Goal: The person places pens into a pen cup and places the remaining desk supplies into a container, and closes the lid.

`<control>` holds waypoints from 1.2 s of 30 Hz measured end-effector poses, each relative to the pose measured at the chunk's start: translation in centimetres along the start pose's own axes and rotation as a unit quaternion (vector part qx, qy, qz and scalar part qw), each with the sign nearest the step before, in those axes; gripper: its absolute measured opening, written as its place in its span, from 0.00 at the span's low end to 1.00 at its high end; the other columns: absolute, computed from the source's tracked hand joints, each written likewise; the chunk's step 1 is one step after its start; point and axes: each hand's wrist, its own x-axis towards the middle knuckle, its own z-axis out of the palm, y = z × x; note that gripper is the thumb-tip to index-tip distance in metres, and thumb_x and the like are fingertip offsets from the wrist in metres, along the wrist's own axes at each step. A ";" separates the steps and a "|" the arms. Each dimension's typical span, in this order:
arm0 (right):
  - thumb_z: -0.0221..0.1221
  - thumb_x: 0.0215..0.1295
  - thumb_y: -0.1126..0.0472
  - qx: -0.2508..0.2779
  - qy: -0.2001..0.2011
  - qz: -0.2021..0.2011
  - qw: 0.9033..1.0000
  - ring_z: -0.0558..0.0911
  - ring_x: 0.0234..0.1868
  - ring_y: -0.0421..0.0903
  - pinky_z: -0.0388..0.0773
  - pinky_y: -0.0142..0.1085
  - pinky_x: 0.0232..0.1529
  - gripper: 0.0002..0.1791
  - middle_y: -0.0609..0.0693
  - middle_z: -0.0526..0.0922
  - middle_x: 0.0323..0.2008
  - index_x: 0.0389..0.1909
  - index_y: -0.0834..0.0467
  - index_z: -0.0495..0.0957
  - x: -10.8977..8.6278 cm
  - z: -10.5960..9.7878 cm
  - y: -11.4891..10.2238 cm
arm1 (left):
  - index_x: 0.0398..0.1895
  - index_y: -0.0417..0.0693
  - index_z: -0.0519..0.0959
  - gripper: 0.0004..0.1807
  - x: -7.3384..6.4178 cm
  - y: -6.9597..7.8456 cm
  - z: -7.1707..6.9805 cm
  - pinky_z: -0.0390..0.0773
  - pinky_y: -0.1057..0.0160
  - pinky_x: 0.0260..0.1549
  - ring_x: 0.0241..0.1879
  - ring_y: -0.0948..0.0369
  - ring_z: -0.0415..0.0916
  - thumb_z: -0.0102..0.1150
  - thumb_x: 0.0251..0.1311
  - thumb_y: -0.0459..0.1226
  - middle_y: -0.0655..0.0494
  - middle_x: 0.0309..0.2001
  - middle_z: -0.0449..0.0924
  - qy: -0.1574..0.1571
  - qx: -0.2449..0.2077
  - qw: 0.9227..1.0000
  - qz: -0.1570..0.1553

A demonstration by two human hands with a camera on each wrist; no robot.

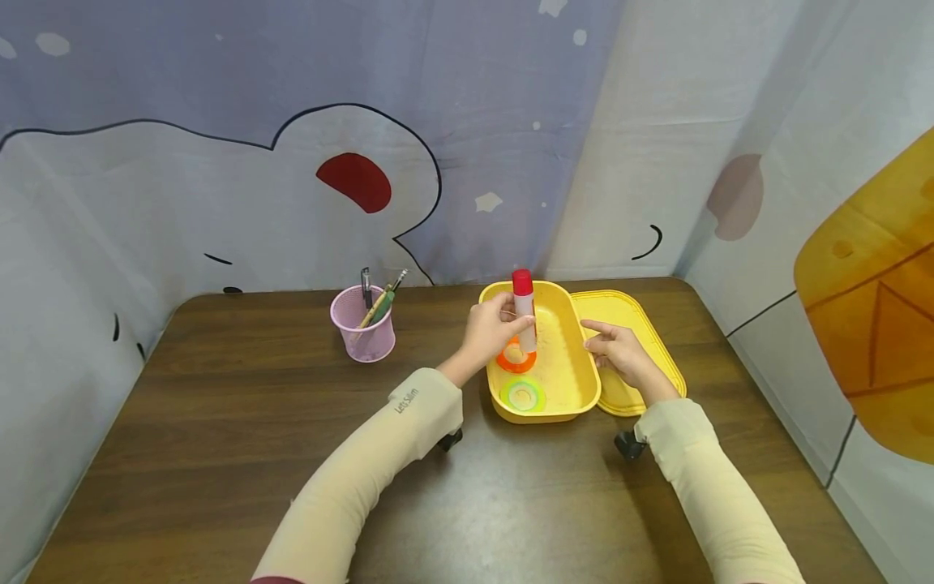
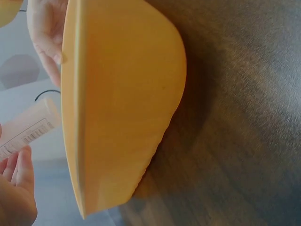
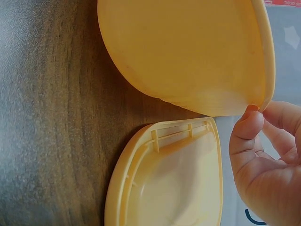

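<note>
My left hand (image 1: 492,328) grips a white glue stick (image 1: 525,324) with a red cap, held upright over the yellow plastic box (image 1: 558,332). In the left wrist view the lower end of the glue stick (image 2: 33,127) shows a barcode label. Two tape rolls lie in the box, an orange one (image 1: 503,363) and a green one (image 1: 538,397). At the box's right rim is my right hand (image 1: 620,350); in the right wrist view its thumb and forefinger (image 3: 280,113) pinch that rim.
The yellow lid (image 1: 649,357) lies on the wooden table (image 1: 241,422), right of the box and partly under my right hand. To the left stands a pink mesh cup (image 1: 368,345) with pens and other stationery. A printed curtain (image 1: 496,122) hangs behind the table.
</note>
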 end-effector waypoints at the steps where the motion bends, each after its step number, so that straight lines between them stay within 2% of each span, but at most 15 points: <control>1: 0.49 0.60 0.69 -0.001 0.000 0.000 1.000 0.68 0.21 0.38 0.70 0.28 0.23 0.29 0.43 0.72 0.23 0.64 0.62 0.56 0.0 0.0 0.0 | 0.41 0.43 0.76 0.19 0.0 0.0 0.2 0.78 0.70 0.35 0.35 0.60 0.80 0.64 0.47 0.43 0.50 0.37 0.81 -0.008 0.001 1.000 -0.007; 11: 0.49 0.60 0.69 0.003 0.005 0.007 1.000 0.69 0.21 0.37 0.70 0.28 0.22 0.29 0.45 0.73 0.25 0.64 0.62 0.57 0.1 0.0 0.1 | 0.39 0.43 0.76 0.18 -0.8 -0.2 2.2 0.77 0.72 0.32 0.36 0.61 0.79 0.64 0.47 0.44 0.52 0.38 0.80 -0.057 0.016 0.997 -0.054; 16: 0.49 0.59 0.69 0.002 0.006 0.008 1.000 0.69 0.21 0.38 0.70 0.27 0.23 0.29 0.45 0.72 0.25 0.64 0.62 0.57 0.0 0.0 0.1 | 0.38 0.43 0.77 0.18 -1.2 -0.4 3.3 0.73 0.73 0.28 0.33 0.62 0.77 0.64 0.47 0.45 0.53 0.35 0.81 -0.068 0.043 0.995 -0.061; 24: 0.50 0.59 0.70 0.009 0.003 0.003 1.000 0.69 0.21 0.37 0.70 0.27 0.23 0.29 0.46 0.72 0.25 0.63 0.64 0.56 -0.1 0.0 0.0 | 0.37 0.44 0.77 0.18 -1.4 -1.0 5.0 0.73 0.71 0.29 0.32 0.62 0.74 0.64 0.46 0.46 0.54 0.33 0.80 -0.087 0.035 0.991 -0.098; 27: 0.50 0.59 0.70 0.009 0.002 0.003 1.000 0.69 0.21 0.37 0.70 0.27 0.23 0.29 0.45 0.72 0.25 0.63 0.64 0.56 -0.1 0.0 0.0 | 0.36 0.44 0.76 0.19 -1.5 -1.3 5.5 0.72 0.70 0.27 0.29 0.63 0.73 0.64 0.45 0.47 0.55 0.29 0.79 -0.091 0.039 0.991 -0.092; 32: 0.50 0.60 0.69 0.006 0.004 0.006 1.000 0.68 0.21 0.37 0.70 0.28 0.23 0.29 0.44 0.72 0.24 0.64 0.63 0.56 -0.1 0.0 -0.1 | 0.40 0.43 0.75 0.22 -1.7 -1.3 5.8 0.71 0.71 0.24 0.27 0.63 0.72 0.65 0.45 0.47 0.54 0.29 0.78 -0.101 0.038 0.988 -0.108; 33: 0.50 0.60 0.69 0.005 0.005 0.006 1.000 0.68 0.21 0.38 0.70 0.28 0.23 0.29 0.44 0.72 0.24 0.64 0.63 0.57 -0.1 0.0 -0.1 | 0.42 0.43 0.74 0.22 -1.8 -1.1 5.8 0.72 0.71 0.26 0.28 0.62 0.73 0.64 0.45 0.45 0.53 0.30 0.78 -0.104 0.041 0.986 -0.121; 36: 0.49 0.60 0.69 0.004 0.005 0.005 1.000 0.69 0.21 0.38 0.70 0.27 0.23 0.29 0.45 0.72 0.25 0.63 0.62 0.57 -0.2 0.0 -0.1 | 0.44 0.44 0.73 0.22 -1.9 -1.0 6.0 0.70 0.72 0.24 0.28 0.62 0.72 0.64 0.46 0.44 0.53 0.31 0.77 -0.104 0.043 0.986 -0.126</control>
